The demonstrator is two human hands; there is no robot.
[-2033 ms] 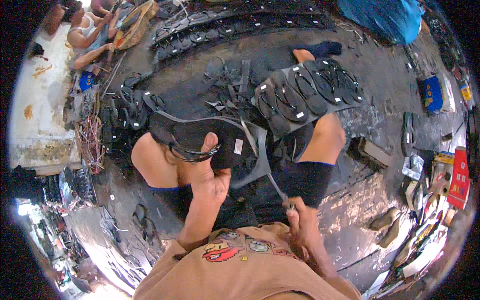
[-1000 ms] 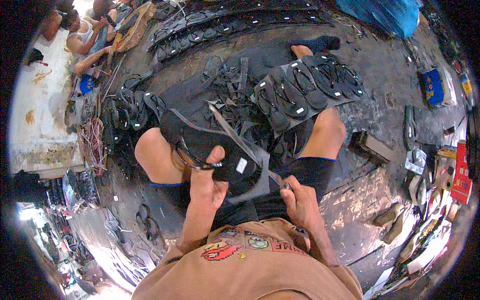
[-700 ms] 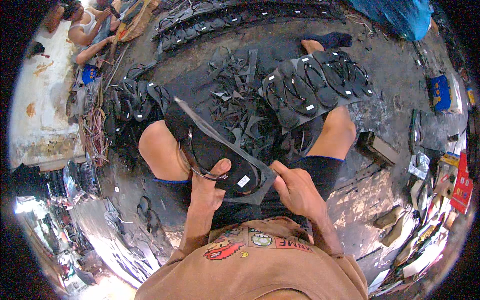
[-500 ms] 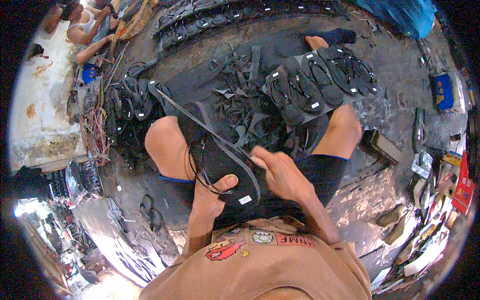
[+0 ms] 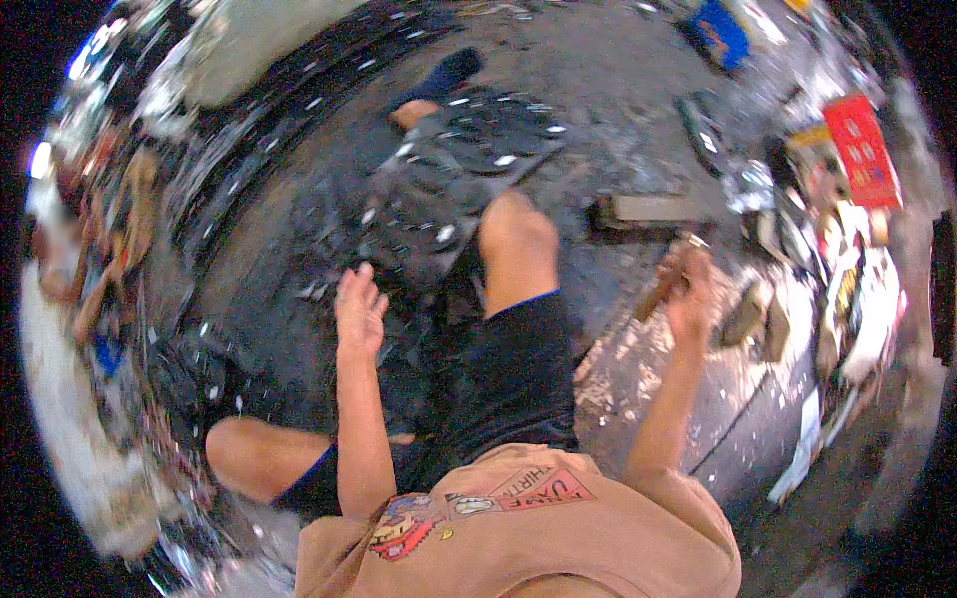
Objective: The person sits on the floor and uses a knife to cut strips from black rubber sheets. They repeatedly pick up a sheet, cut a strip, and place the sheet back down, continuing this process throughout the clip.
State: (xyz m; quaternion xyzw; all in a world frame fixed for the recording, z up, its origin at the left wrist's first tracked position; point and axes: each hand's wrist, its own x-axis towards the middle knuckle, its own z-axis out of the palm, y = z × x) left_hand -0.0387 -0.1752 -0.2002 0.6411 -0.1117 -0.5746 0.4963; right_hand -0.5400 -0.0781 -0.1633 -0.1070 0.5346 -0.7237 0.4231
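My left hand [image 5: 361, 311] is raised over the dark scraps around my lap, fingers spread, with nothing visible in it. My right hand [image 5: 690, 289] is stretched out to the right, its fingers curled together. Motion blur hides what it grips; a small pale tip shows above the fingers. A wooden block [image 5: 653, 210] lies just beyond that hand. Past my bent right knee, black flip-flops [image 5: 488, 135] with small white labels lie in rows on a dark sheet.
At the right are a red box [image 5: 862, 151], a pair of tan shoe-shaped pieces [image 5: 760, 317] and a pile of mixed items. A blue packet [image 5: 720, 35] lies at the far right. Another person [image 5: 70, 254] sits at the far left, blurred.
The view has swung to the right. My left hand has let go of the black flip-flop, and the dark strip is gone from my hands. My right hand has moved out toward the wooden block.
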